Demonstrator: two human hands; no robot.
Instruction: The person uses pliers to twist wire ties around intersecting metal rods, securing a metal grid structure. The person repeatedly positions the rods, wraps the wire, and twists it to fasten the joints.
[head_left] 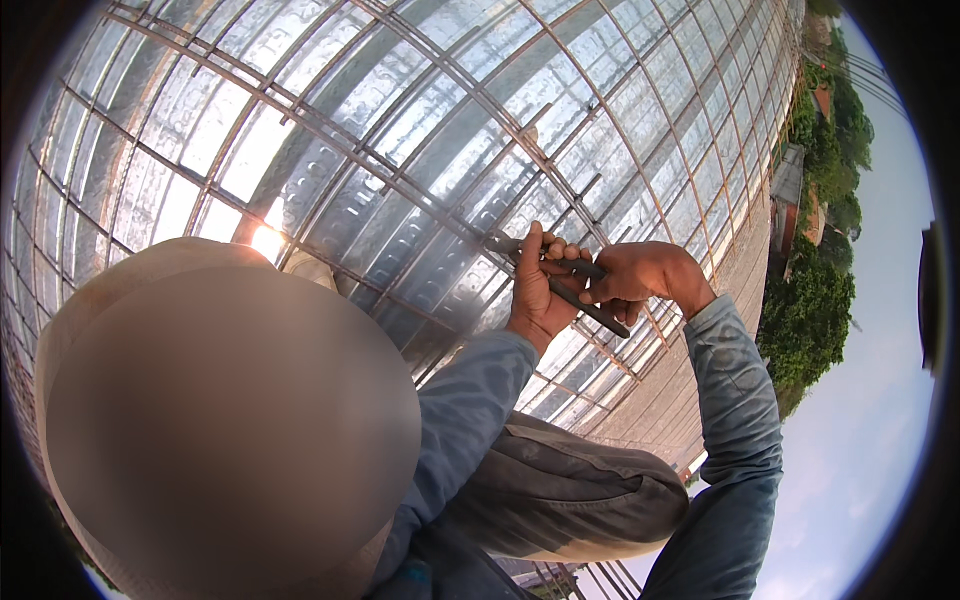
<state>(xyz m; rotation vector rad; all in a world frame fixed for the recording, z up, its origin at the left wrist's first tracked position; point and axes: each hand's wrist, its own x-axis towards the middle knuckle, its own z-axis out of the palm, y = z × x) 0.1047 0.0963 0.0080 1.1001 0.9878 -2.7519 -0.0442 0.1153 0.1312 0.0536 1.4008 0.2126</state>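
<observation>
Your work on the mesh of bars [520, 135] looked part-way along: the bars already lay crossed over the ribbed metal sheeting [390, 240], and the dark two-handled tool [600, 313] was among them, right of centre, its head pointing left. With the tool there, the step at that spot seemed unfinished; how much remained elsewhere couldn't be judged. Your left hand [540, 300] had its grip closed around the tool near its head. Your right hand [645, 275] was curled at the handles, but you couldn't tell whether its grip was tight on them or on something thin.

Your fingers covered the tool's middle, and contact between its head and a bar was unclear. A blurred round shape [230, 430] blocked the near left, glare washed out some sheeting, and the dark rim cut off the mesh.
</observation>
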